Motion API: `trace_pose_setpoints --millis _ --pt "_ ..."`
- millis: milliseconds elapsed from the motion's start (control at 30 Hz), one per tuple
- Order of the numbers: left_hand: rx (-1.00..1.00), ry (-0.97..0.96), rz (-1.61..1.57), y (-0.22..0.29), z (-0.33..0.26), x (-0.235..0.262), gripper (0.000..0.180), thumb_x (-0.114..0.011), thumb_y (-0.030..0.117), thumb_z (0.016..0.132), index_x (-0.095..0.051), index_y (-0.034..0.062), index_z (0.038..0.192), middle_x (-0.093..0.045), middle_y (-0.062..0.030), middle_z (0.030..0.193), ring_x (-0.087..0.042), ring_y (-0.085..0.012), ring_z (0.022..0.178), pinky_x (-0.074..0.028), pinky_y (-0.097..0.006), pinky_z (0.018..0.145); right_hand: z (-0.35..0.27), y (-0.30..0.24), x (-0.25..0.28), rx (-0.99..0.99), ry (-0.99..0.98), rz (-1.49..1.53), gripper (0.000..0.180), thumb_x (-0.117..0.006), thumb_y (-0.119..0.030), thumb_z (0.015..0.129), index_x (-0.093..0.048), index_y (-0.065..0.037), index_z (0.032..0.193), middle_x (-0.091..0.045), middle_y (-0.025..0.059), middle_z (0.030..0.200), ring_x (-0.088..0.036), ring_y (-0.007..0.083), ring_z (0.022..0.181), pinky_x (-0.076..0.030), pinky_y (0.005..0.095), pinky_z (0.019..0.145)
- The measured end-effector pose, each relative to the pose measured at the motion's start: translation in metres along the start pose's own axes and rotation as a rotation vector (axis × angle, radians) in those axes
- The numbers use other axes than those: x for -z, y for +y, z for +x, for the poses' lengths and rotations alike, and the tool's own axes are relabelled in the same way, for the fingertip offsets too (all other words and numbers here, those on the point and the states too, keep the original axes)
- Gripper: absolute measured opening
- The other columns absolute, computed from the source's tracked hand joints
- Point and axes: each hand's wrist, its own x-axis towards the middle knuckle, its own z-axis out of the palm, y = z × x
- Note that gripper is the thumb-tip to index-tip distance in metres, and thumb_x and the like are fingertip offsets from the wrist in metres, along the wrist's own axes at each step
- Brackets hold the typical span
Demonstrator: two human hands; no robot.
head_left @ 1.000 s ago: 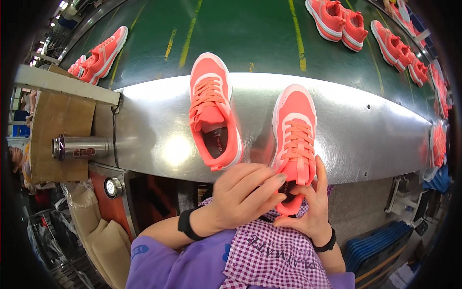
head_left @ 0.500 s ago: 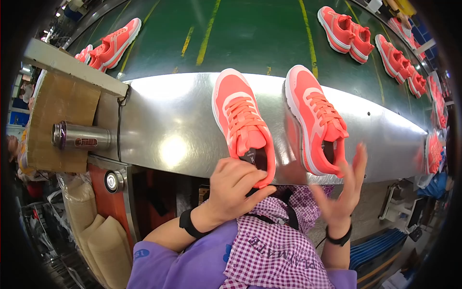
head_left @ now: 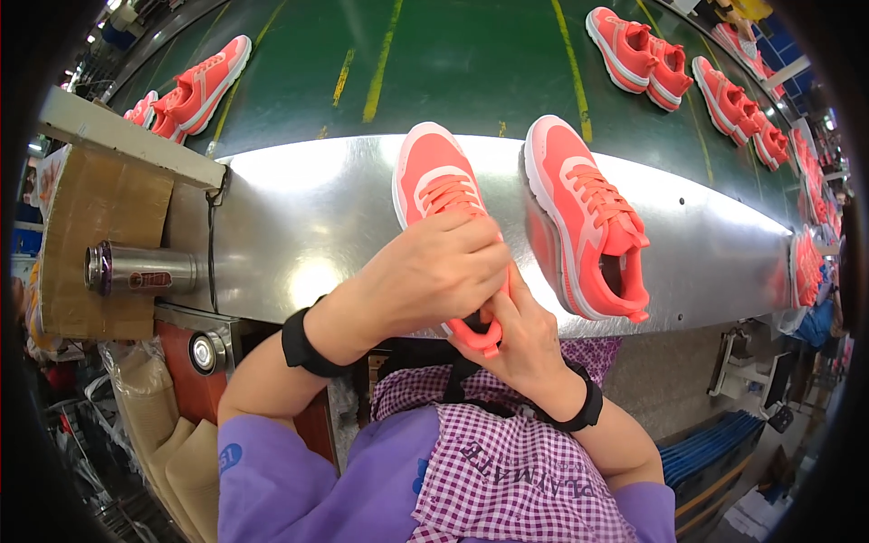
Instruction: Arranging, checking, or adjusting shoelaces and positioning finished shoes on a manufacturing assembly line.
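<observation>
The left coral shoe [head_left: 434,174] lies on the steel desk [head_left: 299,217], its toe [head_left: 429,141] towards the green belt [head_left: 475,72]. The right hand [head_left: 527,338] holds its heel end [head_left: 476,340]; the left hand [head_left: 445,262] covers the lower laces [head_left: 453,192], its grip hidden.

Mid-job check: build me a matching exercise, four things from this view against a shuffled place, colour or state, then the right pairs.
1. left hand
2. near right sneaker
3. flask
4. belt

A. silver, far left
B. green with yellow stripes
C. partly covering the near left sneaker
D. coral, untouched

Pairs: 1-C; 2-D; 3-A; 4-B
</observation>
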Motion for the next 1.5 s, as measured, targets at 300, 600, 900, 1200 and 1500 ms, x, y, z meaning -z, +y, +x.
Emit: trace_pose_setpoints --millis 300,600,900,1200,1500 --pt "0.619 0.296 -0.072 0.037 -0.036 -0.035 0.056 -0.072 0.003 0.066 -0.057 0.0042 0.120 -0.052 -0.0121 0.121 -0.050 -0.0322 0.114 -0.043 -0.042 0.093 -0.012 -0.007 0.003 -0.047 0.016 -0.009 0.044 -0.085 -0.020 0.064 -0.059 -0.004 0.096 -0.052 0.0264 0.130 -0.067 0.0343 0.082 -0.056 0.0364 0.069" --pt "0.871 0.275 -0.398 0.052 -0.054 -0.026 0.067 -0.078 0.007 0.070 -0.047 0.0013 0.130 -0.048 -0.0181 0.129 -0.048 -0.0359 0.119 -0.042 -0.043 0.100 0.020 0.000 0.050 -0.270 -0.108 0.319 0.019 -0.060 -0.010 0.091 -0.066 -0.002 0.107 -0.065 0.0115 0.095 -0.064 0.0233 0.078 -0.050 0.0323 0.071" --pt "0.915 0.298 -0.387 0.058 -0.057 -0.027 0.071 -0.082 0.007 0.065 -0.050 0.0029 0.128 -0.049 -0.0166 0.128 -0.049 -0.0345 0.117 -0.042 -0.041 0.098 0.048 0.007 0.038 -0.428 -0.367 0.515 0.012 -0.061 -0.011 0.092 -0.064 0.000 0.094 -0.061 0.0062 0.084 -0.056 0.0110 0.069 -0.047 0.0260 0.065" --pt "0.898 0.274 -0.351 0.057 -0.055 -0.029 0.071 -0.083 0.009 0.065 -0.050 0.0013 0.127 -0.049 -0.0170 0.128 -0.049 -0.0345 0.115 -0.042 -0.041 0.097 0.050 0.006 0.041 -0.607 -0.389 1.012 0.013 -0.059 -0.012 0.095 -0.055 0.000 0.097 -0.055 0.0000 0.086 -0.053 0.0078 0.080 -0.046 0.0242 0.074" --pt "0.978 0.437 -0.465 0.067 -0.063 -0.045 0.078 -0.080 0.015 0.070 -0.040 0.0016 0.136 -0.045 -0.0176 0.132 -0.048 -0.0322 0.117 -0.040 -0.040 0.100 0.032 -0.001 0.044 -0.205 -0.517 0.359 0.076 -0.077 -0.019 0.076 -0.037 0.002 0.138 -0.045 0.0232 0.135 -0.049 0.0387 0.123 -0.043 0.0397 0.101"
